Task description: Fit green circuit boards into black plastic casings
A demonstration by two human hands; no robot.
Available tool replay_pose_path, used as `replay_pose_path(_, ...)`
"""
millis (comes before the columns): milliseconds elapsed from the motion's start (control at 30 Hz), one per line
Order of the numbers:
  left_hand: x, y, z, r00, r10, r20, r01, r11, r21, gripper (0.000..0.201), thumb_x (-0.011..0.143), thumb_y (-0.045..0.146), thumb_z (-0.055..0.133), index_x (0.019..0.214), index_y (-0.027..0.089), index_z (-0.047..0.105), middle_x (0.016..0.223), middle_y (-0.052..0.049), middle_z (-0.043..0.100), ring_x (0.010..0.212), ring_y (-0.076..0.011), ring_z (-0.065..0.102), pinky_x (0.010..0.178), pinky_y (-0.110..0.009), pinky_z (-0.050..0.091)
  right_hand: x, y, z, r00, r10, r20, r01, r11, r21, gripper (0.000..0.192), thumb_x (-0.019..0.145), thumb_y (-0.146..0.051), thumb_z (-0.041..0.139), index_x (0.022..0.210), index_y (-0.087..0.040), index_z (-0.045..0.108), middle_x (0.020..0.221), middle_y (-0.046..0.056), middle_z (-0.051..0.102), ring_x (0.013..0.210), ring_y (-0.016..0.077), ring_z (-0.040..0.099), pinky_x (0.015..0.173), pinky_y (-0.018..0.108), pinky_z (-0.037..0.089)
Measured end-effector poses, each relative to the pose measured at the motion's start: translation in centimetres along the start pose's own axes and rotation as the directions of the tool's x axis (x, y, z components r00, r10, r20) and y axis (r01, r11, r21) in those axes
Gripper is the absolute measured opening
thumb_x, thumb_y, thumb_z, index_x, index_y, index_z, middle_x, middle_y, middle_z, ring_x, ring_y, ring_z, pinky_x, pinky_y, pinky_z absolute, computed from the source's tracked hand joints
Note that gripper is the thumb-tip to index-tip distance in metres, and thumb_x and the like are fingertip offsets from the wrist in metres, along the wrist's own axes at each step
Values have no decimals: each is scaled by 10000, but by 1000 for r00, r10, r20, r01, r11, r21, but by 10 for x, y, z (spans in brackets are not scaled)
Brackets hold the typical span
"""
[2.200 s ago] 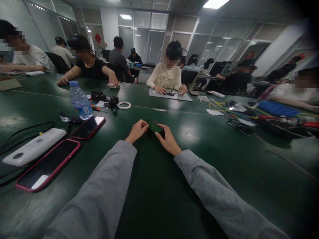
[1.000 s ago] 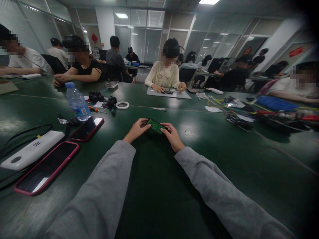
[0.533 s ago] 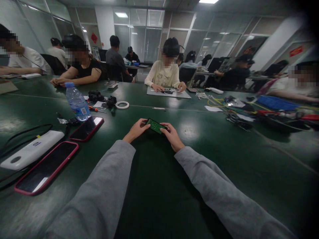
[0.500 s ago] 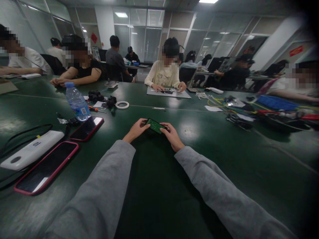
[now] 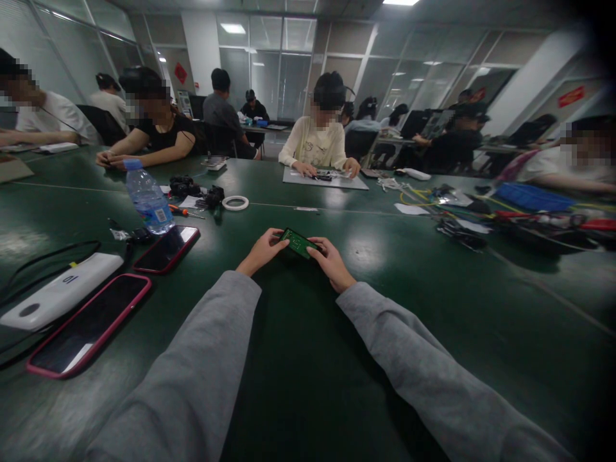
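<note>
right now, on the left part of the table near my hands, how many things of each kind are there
phones with pink cases: 2
white power bank: 1
water bottle: 1
white tape ring: 1
green circuit board, held by left hand and right hand: 1
total: 6

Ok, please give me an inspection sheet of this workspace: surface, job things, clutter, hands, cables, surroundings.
Surface: dark green table, glossy, with light reflections.
Job things: small green circuit board, held between both hands just above the table.
Clutter: two phones, power bank, water bottle, tape roll, screwdriver.
Hands: left hand and right hand each grip one end of the board.
Cables: black cable by the power bank; yellow wires far right.
Surroundings: other people seated at work; glass partitions behind.
</note>
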State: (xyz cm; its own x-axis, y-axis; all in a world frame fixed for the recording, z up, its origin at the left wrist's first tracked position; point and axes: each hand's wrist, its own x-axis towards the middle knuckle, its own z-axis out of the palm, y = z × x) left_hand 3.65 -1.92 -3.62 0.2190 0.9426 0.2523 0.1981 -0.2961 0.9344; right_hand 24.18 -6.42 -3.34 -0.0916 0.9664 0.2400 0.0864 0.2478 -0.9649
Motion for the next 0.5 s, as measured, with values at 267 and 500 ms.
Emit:
replay_pose_path(267,2,-4,1,1000,2,-19,-3,1000,-28,406,759,335,683,1102,151,571,947,-73,655,797,-155,595,731,-305,486,-1,-3,3,999,-37,-21,35,998,-57,413,770,-432,655,1091,-192,556,1060,62,608,953,194,582,858,363,480)
replay_pose_path(500,3,-6,1,1000,2,1,-2,999,-50,401,759,299,670,1116,154,561,986,-85,647,807,-157,595,709,-297,485,0,0,2,995,-96,-9,94,990,-109,363,799,-410,632,1091,-206,562,1091,58,597,1013,203,566,883,370,471)
